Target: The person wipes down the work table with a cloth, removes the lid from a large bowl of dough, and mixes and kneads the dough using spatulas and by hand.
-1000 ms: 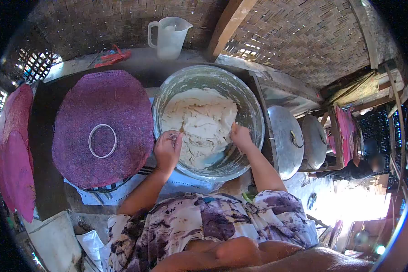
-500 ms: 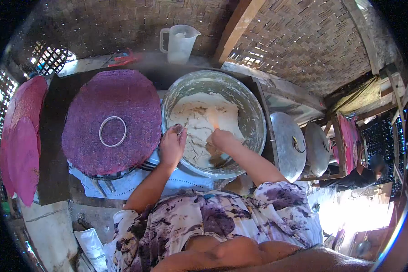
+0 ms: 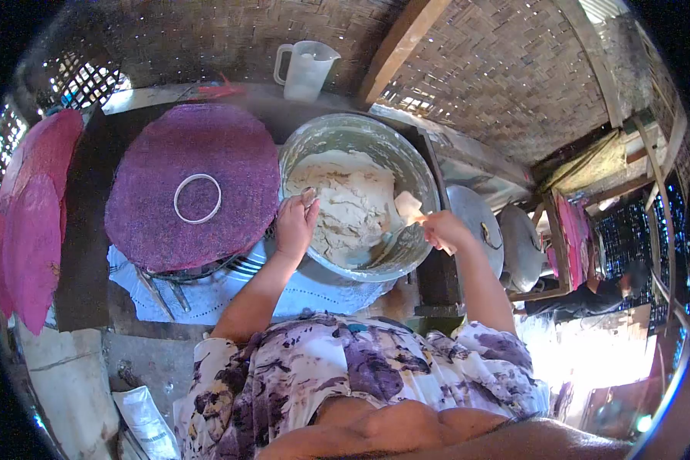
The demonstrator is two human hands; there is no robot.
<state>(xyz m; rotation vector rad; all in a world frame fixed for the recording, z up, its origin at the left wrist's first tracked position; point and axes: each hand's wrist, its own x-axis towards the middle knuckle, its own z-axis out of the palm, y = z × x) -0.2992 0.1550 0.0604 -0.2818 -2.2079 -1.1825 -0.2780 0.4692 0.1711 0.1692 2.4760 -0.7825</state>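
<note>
Your right hand [image 3: 446,228] is closed round the handle of a pale paddle [image 3: 408,205], the handle's tail end showing below the fist; the blade sits inside the basin [image 3: 415,169], toward its right wall, by the right edge of the dough [image 3: 349,203]; cannot tell whether it touches the dough. Your left hand [image 3: 297,228] is at the basin's left rim, fingers bent and close together; whether they grip the rim or only rest there, cannot tell.

Dough lies in a thick, uneven heap, mostly left and centre of the basin; smears on the wall and on the floor at lower right, where less of it lies.

For the working in hand, judged from how it looks: bring the blade down flat along the right wall, slide it under the heap's edge, then fold toward the middle; scrape the smeared floor on the same pass; a mass this stiff would likely drag the basin, so brace the left rim firmly, fingertips clear of the blade's path; short strokes should spare your wrist; mind the purple woven cover [image 3: 192,149] close by on the left, with a white ring [image 3: 176,201] lying on it.
</note>
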